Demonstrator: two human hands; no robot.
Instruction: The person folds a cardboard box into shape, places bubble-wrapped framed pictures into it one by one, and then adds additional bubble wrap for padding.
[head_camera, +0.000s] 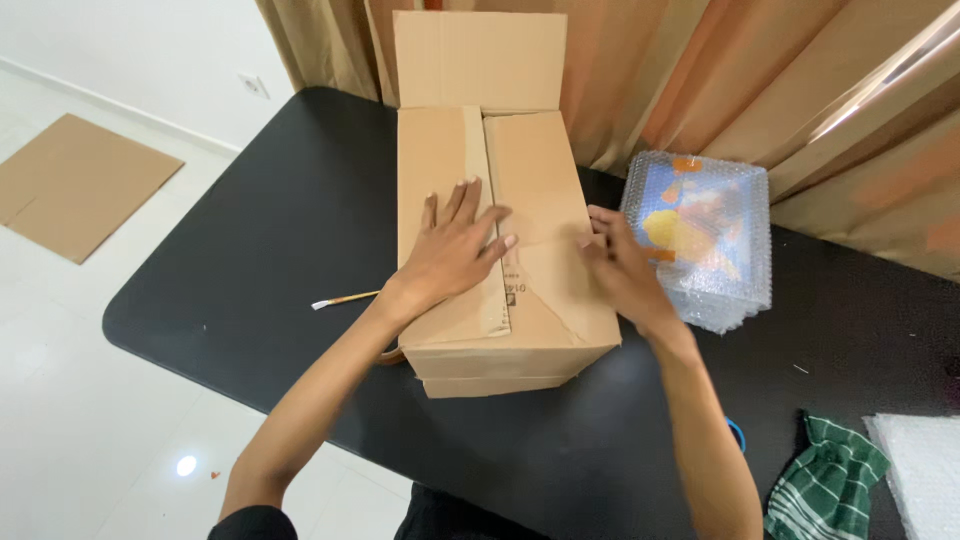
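Black table (300, 230) on white tiled floor, tan curtains behind. One cardboard box (540, 180); left hand (455, 250) spread flat, right hand (620, 265) pressing its flaps. One bubble-wrapped bundle (705, 240).

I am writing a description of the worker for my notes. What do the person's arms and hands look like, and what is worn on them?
Both forearms are bare down to the wrists. The left hand and right hand wear no gloves, and no rings or watch can be seen. A dark sleeve shows only at the left upper arm.
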